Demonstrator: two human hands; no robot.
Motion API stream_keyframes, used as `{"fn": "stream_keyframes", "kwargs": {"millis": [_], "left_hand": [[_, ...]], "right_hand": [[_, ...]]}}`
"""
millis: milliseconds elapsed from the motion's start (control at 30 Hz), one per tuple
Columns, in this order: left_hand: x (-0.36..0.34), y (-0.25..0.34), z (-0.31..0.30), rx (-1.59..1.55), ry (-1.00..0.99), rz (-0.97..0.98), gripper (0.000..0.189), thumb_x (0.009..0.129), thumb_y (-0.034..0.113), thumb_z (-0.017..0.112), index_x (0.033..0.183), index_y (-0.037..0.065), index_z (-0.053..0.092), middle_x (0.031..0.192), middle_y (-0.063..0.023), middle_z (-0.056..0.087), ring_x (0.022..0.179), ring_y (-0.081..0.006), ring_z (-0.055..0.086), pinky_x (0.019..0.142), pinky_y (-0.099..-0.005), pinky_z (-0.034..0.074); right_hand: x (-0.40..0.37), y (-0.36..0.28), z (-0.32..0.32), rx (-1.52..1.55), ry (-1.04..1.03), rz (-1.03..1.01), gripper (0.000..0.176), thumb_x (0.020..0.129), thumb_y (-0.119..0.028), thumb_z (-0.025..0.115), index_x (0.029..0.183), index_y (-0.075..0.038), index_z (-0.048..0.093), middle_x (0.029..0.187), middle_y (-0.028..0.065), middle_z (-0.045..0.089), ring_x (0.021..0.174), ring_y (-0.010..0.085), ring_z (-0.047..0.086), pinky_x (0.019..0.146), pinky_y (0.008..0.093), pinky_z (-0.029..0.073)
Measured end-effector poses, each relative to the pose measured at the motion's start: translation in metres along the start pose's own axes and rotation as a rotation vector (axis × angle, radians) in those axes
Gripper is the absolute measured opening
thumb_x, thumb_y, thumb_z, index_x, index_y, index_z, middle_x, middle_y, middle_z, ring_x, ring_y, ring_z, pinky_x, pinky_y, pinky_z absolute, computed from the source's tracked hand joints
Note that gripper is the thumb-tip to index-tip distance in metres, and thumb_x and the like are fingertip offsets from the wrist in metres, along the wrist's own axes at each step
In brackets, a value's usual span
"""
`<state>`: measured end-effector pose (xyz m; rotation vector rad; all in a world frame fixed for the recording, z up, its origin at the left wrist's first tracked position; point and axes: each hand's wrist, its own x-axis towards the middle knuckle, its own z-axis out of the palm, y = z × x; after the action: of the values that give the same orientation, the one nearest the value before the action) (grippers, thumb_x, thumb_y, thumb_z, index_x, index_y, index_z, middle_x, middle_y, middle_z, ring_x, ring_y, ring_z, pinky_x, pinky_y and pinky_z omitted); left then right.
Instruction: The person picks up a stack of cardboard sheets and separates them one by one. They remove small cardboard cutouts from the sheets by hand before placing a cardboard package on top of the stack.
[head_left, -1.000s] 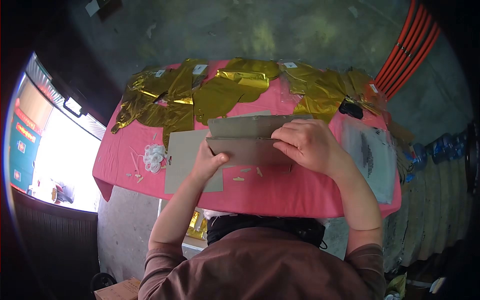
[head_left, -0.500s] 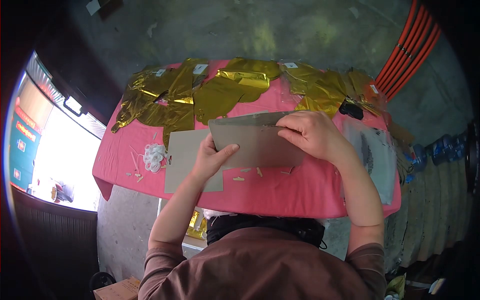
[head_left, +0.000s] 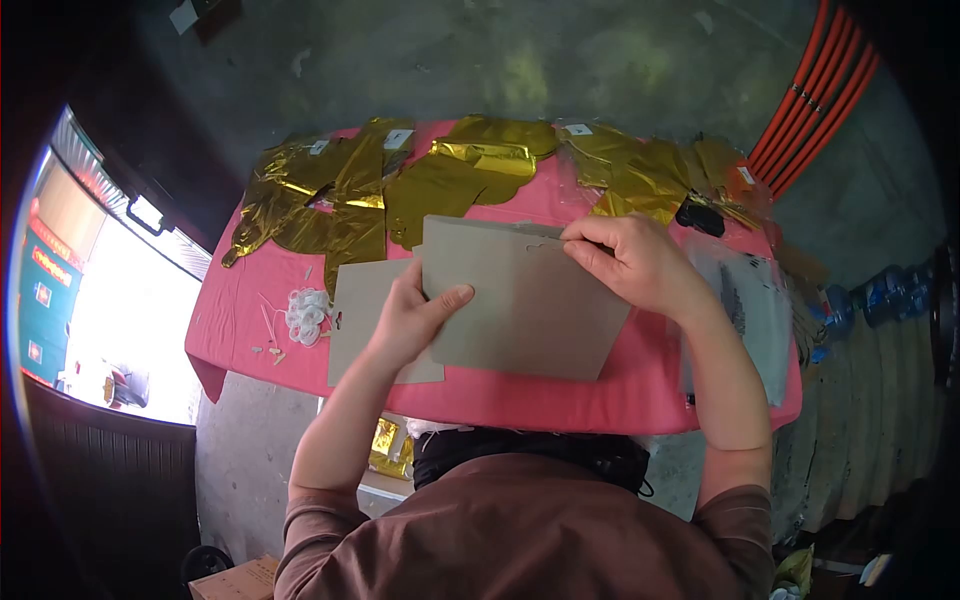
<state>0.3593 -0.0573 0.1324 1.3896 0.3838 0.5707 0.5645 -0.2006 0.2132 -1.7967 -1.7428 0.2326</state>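
A grey-beige stack of cardboard sheets (head_left: 520,315) is held up above the table, its broad face tilted toward me. My left hand (head_left: 415,315) is closed on its left side, thumb lying across the front. At the top edge, the thumb and fingers of my right hand (head_left: 625,260) pinch the cardboard just right of a cut hanging slot (head_left: 541,244). Another cardboard sheet (head_left: 365,315) with a similar slot lies flat on the table, partly behind my left forearm. Further left is a bunch of white ribbon coils (head_left: 307,315).
A pink cloth (head_left: 650,375) covers the table. Gold foil pieces (head_left: 460,195) in clear bags line the far side. At right lie clear plastic bags (head_left: 760,320) and a small black item (head_left: 700,215). Small cardboard scraps (head_left: 277,354) lie near the ribbon.
The held cardboard has swung so its face turns more toward me, its lower edge now nearer and covering the scraps. My right hand has shifted slightly along the top edge.
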Motion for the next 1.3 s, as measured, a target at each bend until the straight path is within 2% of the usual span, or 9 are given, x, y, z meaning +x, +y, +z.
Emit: {"fn": "stream_keyframes", "kwargs": {"millis": [133, 200, 233, 300, 400, 500, 800, 1033, 1300], "left_hand": [[0.009, 0.031, -0.014, 0.171, -0.037, -0.141, 0.051, 0.076, 0.016, 0.066, 0.117, -0.003, 0.042, 0.107, -0.0110, 0.056, 0.093, -0.0150, 0.055, 0.080, -0.0278, 0.046], [0.020, 0.038, -0.025, 0.221, -0.231, -0.274, 0.051, 0.075, 0.013, 0.066, 0.118, -0.003, 0.043, 0.107, -0.0110, 0.056, 0.094, -0.0159, 0.056, 0.081, -0.0282, 0.045], [0.026, 0.039, -0.027, 0.221, -0.233, -0.277, 0.051, 0.075, 0.013, 0.066, 0.118, -0.003, 0.043, 0.107, -0.0110, 0.056, 0.094, -0.0159, 0.056, 0.081, -0.0282, 0.045], [0.037, 0.036, -0.033, 0.279, -0.344, -0.359, 0.050, 0.074, 0.010, 0.065, 0.118, -0.001, 0.044, 0.106, -0.0102, 0.056, 0.094, -0.0164, 0.055, 0.082, -0.0295, 0.044], [0.060, 0.023, -0.044, 0.362, -0.477, -0.491, 0.051, 0.073, 0.010, 0.064, 0.119, 0.001, 0.044, 0.106, -0.0086, 0.056, 0.095, -0.0170, 0.055, 0.083, -0.0301, 0.043], [0.078, 0.015, -0.045, 0.488, -0.574, -0.587, 0.052, 0.072, 0.013, 0.066, 0.118, 0.002, 0.045, 0.105, -0.0070, 0.057, 0.095, -0.0164, 0.054, 0.083, -0.0294, 0.043], [0.104, -0.022, -0.049, 0.565, -0.722, -0.600, 0.048, 0.070, 0.016, 0.069, 0.112, 0.002, 0.051, 0.102, -0.0053, 0.058, 0.092, -0.0143, 0.054, 0.082, -0.0276, 0.043], [0.106, -0.028, -0.049, 0.537, -0.744, -0.533, 0.050, 0.069, 0.016, 0.070, 0.113, 0.002, 0.050, 0.101, -0.0049, 0.058, 0.092, -0.0135, 0.054, 0.081, -0.0272, 0.043], [0.099, -0.025, -0.051, 0.538, -0.695, -0.483, 0.049, 0.069, 0.016, 0.070, 0.112, 0.003, 0.051, 0.099, -0.0047, 0.058, 0.091, -0.0127, 0.054, 0.081, -0.0271, 0.043]], "right_hand": [[-0.002, 0.020, 0.017, 0.279, -0.102, 0.098, 0.015, 0.084, -0.014, 0.053, 0.087, 0.000, 0.058, 0.067, 0.0005, 0.057, 0.061, 0.0076, 0.052, 0.056, 0.0225, 0.042], [-0.005, 0.036, 0.035, 0.511, -0.175, 0.110, 0.015, 0.085, -0.013, 0.052, 0.084, 0.000, 0.059, 0.068, -0.0038, 0.055, 0.060, 0.0025, 0.048, 0.053, 0.0192, 0.038], [-0.007, 0.040, 0.043, 0.514, -0.174, 0.113, 0.015, 0.085, -0.013, 0.052, 0.084, 0.000, 0.059, 0.068, -0.0038, 0.055, 0.060, 0.0025, 0.048, 0.053, 0.0192, 0.038], [-0.011, 0.044, 0.059, 0.810, -0.293, 0.358, 0.011, 0.084, -0.012, 0.053, 0.082, -0.003, 0.059, 0.069, -0.0039, 0.054, 0.057, 0.0016, 0.047, 0.050, 0.0176, 0.036], [-0.016, 0.043, 0.080, 1.002, -0.250, 0.541, 0.008, 0.083, -0.012, 0.054, 0.080, -0.005, 0.058, 0.067, -0.0037, 0.054, 0.054, 0.0015, 0.046, 0.045, 0.0162, 0.032], [-0.019, 0.057, 0.098, 0.971, -0.336, 0.600, 0.008, 0.082, -0.012, 0.055, 0.081, -0.005, 0.057, 0.067, -0.0032, 0.055, 0.053, 0.0017, 0.047, 0.040, 0.0157, 0.028], [-0.025, 0.080, 0.111, 1.175, -0.406, 0.685, 0.009, 0.080, -0.012, 0.057, 0.082, -0.003, 0.057, 0.068, 0.0019, 0.058, 0.045, 0.0037, 0.045, 0.034, 0.0163, 0.024], [-0.025, 0.084, 0.111, 1.223, -0.453, 0.659, 0.011, 0.081, -0.011, 0.055, 0.087, -0.002, 0.055, 0.070, 0.0039, 0.060, 0.048, 0.0049, 0.050, 0.033, 0.0158, 0.025], [-0.026, 0.081, 0.110, 1.222, -0.416, 0.665, 0.012, 0.083, -0.012, 0.055, 0.087, -0.001, 0.056, 0.070, 0.0032, 0.059, 0.043, 0.0033, 0.045, 0.033, 0.0156, 0.024]]}}
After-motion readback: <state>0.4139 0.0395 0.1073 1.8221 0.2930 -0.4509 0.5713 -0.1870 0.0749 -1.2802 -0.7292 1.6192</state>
